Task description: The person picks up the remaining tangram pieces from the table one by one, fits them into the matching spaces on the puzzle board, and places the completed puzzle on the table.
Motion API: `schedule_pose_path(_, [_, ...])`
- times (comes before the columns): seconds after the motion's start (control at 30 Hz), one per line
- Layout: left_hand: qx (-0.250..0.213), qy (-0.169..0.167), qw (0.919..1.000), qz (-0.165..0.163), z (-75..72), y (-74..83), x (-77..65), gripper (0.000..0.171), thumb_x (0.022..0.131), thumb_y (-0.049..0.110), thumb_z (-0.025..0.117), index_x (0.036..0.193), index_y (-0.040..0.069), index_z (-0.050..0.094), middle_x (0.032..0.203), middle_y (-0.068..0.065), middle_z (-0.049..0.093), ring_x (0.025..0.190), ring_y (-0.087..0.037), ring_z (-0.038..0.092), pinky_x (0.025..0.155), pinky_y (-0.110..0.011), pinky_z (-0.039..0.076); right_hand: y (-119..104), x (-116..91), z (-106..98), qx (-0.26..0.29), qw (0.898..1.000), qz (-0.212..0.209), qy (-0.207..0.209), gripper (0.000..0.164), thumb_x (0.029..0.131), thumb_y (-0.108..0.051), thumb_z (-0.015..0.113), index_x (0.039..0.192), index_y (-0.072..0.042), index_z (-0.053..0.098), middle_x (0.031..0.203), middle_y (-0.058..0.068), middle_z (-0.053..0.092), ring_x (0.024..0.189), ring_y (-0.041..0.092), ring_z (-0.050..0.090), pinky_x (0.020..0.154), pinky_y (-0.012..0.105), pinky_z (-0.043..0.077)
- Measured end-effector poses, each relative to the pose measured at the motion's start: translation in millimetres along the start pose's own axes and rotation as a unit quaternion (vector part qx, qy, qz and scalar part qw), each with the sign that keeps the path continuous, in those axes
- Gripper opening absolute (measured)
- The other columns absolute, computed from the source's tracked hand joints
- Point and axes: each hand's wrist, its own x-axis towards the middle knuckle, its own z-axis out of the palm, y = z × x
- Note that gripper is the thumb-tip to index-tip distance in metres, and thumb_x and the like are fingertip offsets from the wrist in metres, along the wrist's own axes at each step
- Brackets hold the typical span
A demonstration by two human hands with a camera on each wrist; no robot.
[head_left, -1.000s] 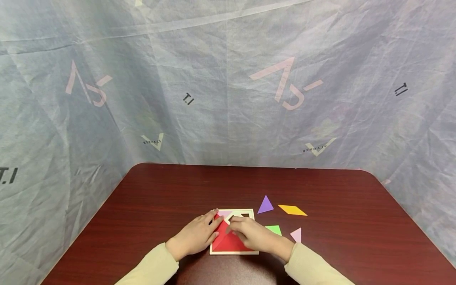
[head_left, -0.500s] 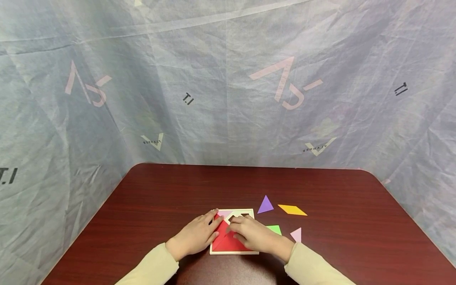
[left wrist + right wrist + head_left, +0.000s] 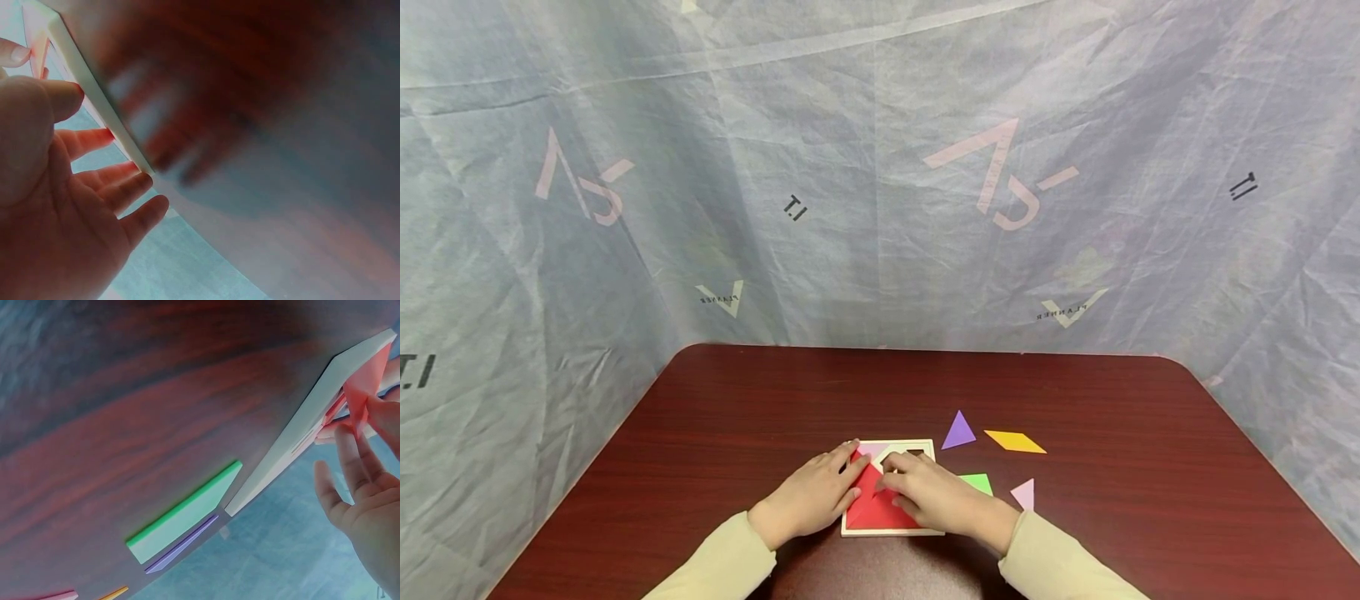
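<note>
A pale wooden tangram tray (image 3: 892, 532) lies near the table's front, with a pink piece (image 3: 872, 448) at its far left corner. Two red triangles fill much of the tray: one on the left (image 3: 862, 485) and a near one (image 3: 887, 518). My left hand (image 3: 811, 496) rests on the tray's left side, its extended fingers touching the left triangle and rim. With thumb and fingertips my right hand (image 3: 934, 497) pinches the tip of the near red triangle, which looks tilted up in the right wrist view (image 3: 364, 390). Part of the tray is hidden beneath this hand.
To the right of the tray lie a purple triangle (image 3: 959, 431), a yellow parallelogram (image 3: 1017, 442), a green piece (image 3: 977, 482) and a pink triangle (image 3: 1025, 494), the last two partly hidden by the right arm. A grey cloth (image 3: 880, 208) hangs behind the table (image 3: 760, 392).
The right hand's fingertips have shifted slightly at the near red triangle, whose tip looks a little more raised. My left hand and the loose pieces stay where they were.
</note>
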Motion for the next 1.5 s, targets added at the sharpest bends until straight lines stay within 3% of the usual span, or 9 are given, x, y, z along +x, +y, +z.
schedule_pose_path(0.23, [0.003, 0.023, 0.9997, 0.012, 3.4, -0.6, -0.6, 0.045, 0.093, 0.028, 0.049, 0.133, 0.007, 0.047, 0.137, -0.019, 0.043, 0.123, -0.030, 0.047, 0.096, -0.042, 0.044, -1, -1, 1, -0.041, 0.999, -0.006, -0.001, 0.015, 0.079, -0.013, 0.067, 0.093, -0.015, 0.062, 0.098, -0.002, 0.059, 0.091, 0.013, 0.055, 0.085, 0.033, 0.047])
schedule_pose_path(0.47, [0.001, 0.027, 0.9996, 0.010, 3.6, -0.5, -0.3, 0.045, 0.093, 0.029, 0.048, 0.132, 0.008, 0.047, 0.137, -0.019, 0.043, 0.124, -0.029, 0.047, 0.097, -0.041, 0.043, -2, -4, 0, -0.034, 0.999, -0.001, -0.019, 0.014, 0.081, -0.013, 0.065, 0.095, -0.013, 0.063, 0.099, -0.001, 0.061, 0.098, 0.016, 0.058, 0.094, 0.043, 0.045])
schedule_pose_path(1.03, [0.000, 0.014, 0.9999, 0.001, -0.1, 0.4, -0.3, 0.045, 0.093, 0.028, 0.048, 0.133, 0.008, 0.046, 0.138, -0.018, 0.042, 0.125, -0.028, 0.046, 0.098, -0.040, 0.042, -5, -6, 2, -0.045, 0.998, -0.012, -0.038, 0.022, 0.084, -0.013, 0.062, 0.106, -0.009, 0.064, 0.107, 0.002, 0.063, 0.102, 0.016, 0.058, 0.099, 0.036, 0.043])
schedule_pose_path(1.27, [0.001, 0.012, 0.9999, -0.002, -2.1, 1.8, -0.6, 0.045, 0.093, 0.028, 0.048, 0.133, 0.008, 0.047, 0.138, -0.018, 0.043, 0.124, -0.028, 0.046, 0.098, -0.041, 0.043, -6, -10, 0, -0.050, 0.998, -0.017, -0.045, 0.027, 0.084, -0.013, 0.062, 0.111, -0.008, 0.064, 0.115, 0.005, 0.063, 0.105, 0.016, 0.057, 0.092, 0.026, 0.046])
schedule_pose_path(1.5, [0.001, 0.010, 0.9999, -0.002, -1.0, 1.6, -0.1, 0.045, 0.093, 0.028, 0.048, 0.133, 0.008, 0.046, 0.138, -0.018, 0.043, 0.125, -0.028, 0.046, 0.098, -0.041, 0.042, -6, -14, 0, -0.051, 0.997, -0.031, -0.038, 0.027, 0.083, -0.013, 0.063, 0.110, -0.009, 0.064, 0.119, 0.006, 0.061, 0.106, 0.014, 0.056, 0.092, 0.024, 0.046])
